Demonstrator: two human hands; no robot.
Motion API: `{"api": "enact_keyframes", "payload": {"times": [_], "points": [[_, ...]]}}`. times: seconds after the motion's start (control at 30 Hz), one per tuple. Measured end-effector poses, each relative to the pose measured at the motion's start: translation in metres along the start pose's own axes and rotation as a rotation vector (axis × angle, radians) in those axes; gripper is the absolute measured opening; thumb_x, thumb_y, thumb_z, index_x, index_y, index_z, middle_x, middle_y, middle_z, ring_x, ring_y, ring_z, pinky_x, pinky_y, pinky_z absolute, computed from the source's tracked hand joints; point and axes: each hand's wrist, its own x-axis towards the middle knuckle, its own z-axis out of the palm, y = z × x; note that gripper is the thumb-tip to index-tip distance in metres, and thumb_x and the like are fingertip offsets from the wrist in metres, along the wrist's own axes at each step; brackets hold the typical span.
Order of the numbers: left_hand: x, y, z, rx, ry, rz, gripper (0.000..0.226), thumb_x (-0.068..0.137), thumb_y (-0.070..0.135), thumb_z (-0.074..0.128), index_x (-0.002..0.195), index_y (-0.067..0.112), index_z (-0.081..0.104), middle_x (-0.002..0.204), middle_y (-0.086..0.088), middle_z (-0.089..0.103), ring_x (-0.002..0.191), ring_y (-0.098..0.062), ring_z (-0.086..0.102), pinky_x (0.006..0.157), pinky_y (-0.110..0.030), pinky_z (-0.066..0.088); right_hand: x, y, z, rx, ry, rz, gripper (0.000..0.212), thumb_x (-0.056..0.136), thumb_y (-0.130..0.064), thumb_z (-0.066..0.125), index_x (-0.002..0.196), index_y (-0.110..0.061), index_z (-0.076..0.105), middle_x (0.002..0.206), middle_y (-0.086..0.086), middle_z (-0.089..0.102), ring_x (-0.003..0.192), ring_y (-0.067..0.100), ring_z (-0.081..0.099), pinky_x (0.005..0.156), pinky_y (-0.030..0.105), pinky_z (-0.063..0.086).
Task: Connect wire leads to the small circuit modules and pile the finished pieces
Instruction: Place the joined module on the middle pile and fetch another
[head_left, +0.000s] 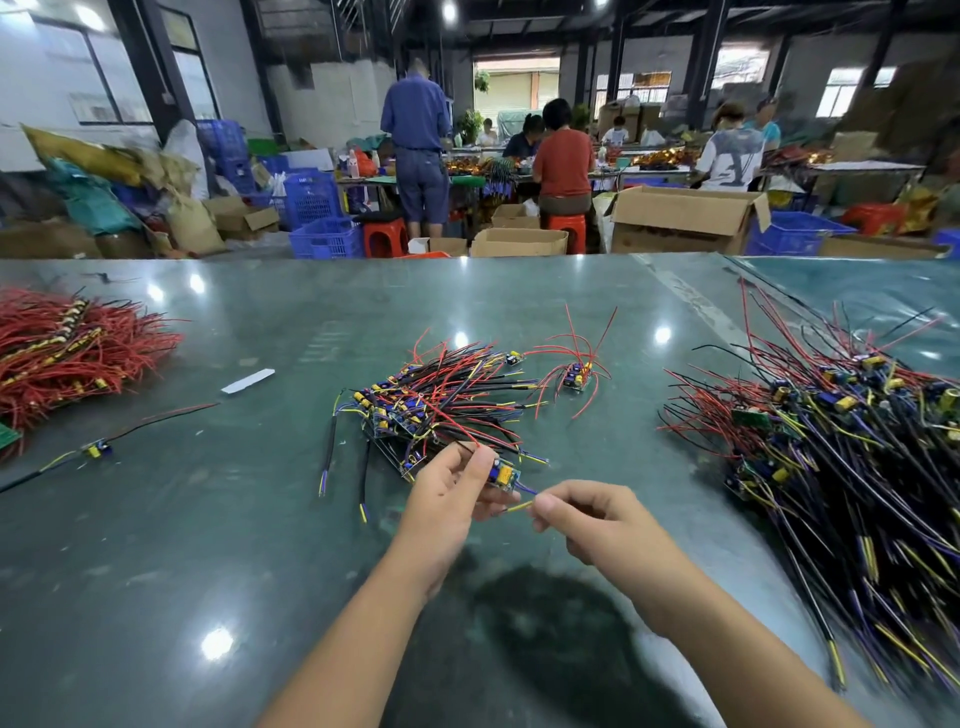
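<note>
Circuit module: pinched in the left hand grip, held above the table. Yellow lead: pinched at its end by the right hand grip, just right of the module. Central pile: just beyond the left grip. Large heap: far right. Risk, as judged: the lead could be pulled loose if the right grip tugs too hard.

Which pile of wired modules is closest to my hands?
The middle pile, just beyond the left hand; the big right pile and red left pile lie farther off.
</note>
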Motion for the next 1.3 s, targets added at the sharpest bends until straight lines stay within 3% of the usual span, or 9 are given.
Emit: {"api": "enact_keyframes", "payload": {"times": [0.13, 0.3, 0.43, 0.53, 0.7, 0.9, 1.2, 1.3], "points": [[-0.003, 0.002, -0.001, -0.053, -0.078, -0.092, 0.026, 0.078, 0.038, 0.062, 0.087, 0.015, 0.054, 0.086, -0.013, 0.069, 0.073, -0.024, 0.072, 0.054, -0.021, 0.052, 0.000, -0.002, -0.004, 0.115, -0.033, 0.047, 0.023, 0.091, -0.022, 0.060, 0.074, -0.012, 0.071, 0.051, -0.010, 0.042, 0.046, 0.008, 0.024, 0.044, 0.016, 0.020], [-0.004, 0.003, -0.005, -0.197, -0.111, -0.177, 0.029, 0.071, 0.020, 0.071, 0.092, 0.013, 0.052, 0.084, -0.018, 0.071, 0.067, -0.022, 0.071, 0.054, -0.020, 0.054, 0.002, 0.001, -0.007, 0.039, -0.017, 0.017, 0.018, 0.089, -0.018, 0.063, 0.075, -0.009, 0.071, 0.055, -0.009, 0.049, 0.046, 0.003, 0.029, 0.046, 0.012, 0.022], [-0.002, 0.001, -0.006, -0.160, -0.088, -0.167, 0.026, 0.073, 0.005, 0.072, 0.092, 0.009, 0.056, 0.082, -0.019, 0.071, 0.067, -0.019, 0.069, 0.062, -0.024, 0.056, 0.004, 0.008, -0.006, -0.193, 0.055, -0.016, 0.021, 0.086, -0.022, 0.068, 0.066, -0.019, 0.069, 0.050, -0.017, 0.050, 0.047, -0.001, 0.037, 0.048, 0.011, 0.028], [-0.002, -0.001, -0.007, -0.063, -0.097, -0.149, 0.025, 0.076, -0.004, 0.072, 0.093, 0.010, 0.062, 0.083, -0.017, 0.071, 0.074, -0.021, 0.066, 0.074, -0.028, 0.058, 0.004, 0.009, -0.004, -0.165, 0.027, -0.031, 0.017, 0.087, -0.022, 0.066, 0.071, -0.022, 0.071, 0.048, -0.017, 0.048, 0.046, 0.000, 0.035, 0.045, 0.010, 0.027], [-0.002, 0.001, -0.006, -0.057, -0.059, -0.087, 0.021, 0.079, -0.007, 0.067, 0.089, 0.011, 0.063, 0.084, -0.013, 0.073, 0.077, -0.018, 0.068, 0.071, -0.025, 0.056, 0.003, 0.005, -0.004, -0.110, 0.007, -0.007, 0.026, 0.091, -0.010, 0.057, 0.073, -0.023, 0.070, 0.053, -0.019, 0.056, 0.047, -0.004, 0.041, 0.048, 0.007, 0.029], [-0.004, 0.003, -0.002, -0.044, -0.026, -0.034, 0.021, 0.078, -0.004, 0.070, 0.082, 0.017, 0.068, 0.089, -0.019, 0.068, 0.083, -0.022, 0.065, 0.069, -0.024, 0.054, 0.006, 0.007, -0.006, -0.070, 0.076, 0.004, 0.020, 0.089, -0.009, 0.062, 0.077, -0.022, 0.072, 0.058, -0.011, 0.053, 0.051, 0.002, 0.038, 0.049, 0.012, 0.030], [-0.005, 0.004, 0.001, -0.013, -0.048, 0.024, 0.020, 0.079, -0.007, 0.067, 0.088, 0.010, 0.065, 0.083, -0.011, 0.072, 0.082, -0.018, 0.069, 0.069, -0.024, 0.055, 0.001, 0.004, -0.014, -0.015, -0.158, -0.023, 0.012, 0.090, -0.012, 0.062, 0.090, -0.016, 0.073, 0.069, -0.007, 0.057, 0.059, 0.004, 0.040, 0.054, 0.011, 0.031], [-0.005, 0.005, 0.001, -0.041, -0.045, 0.009, 0.019, 0.078, -0.004, 0.069, 0.087, 0.013, 0.066, 0.084, -0.016, 0.070, 0.080, -0.021, 0.067, 0.067, -0.025, 0.055, 0.002, 0.002, -0.018, -0.017, -0.187, -0.053, 0.012, 0.090, -0.012, 0.062, 0.090, -0.015, 0.073, 0.070, -0.002, 0.055, 0.060, 0.007, 0.038, 0.054, 0.015, 0.029]]}}
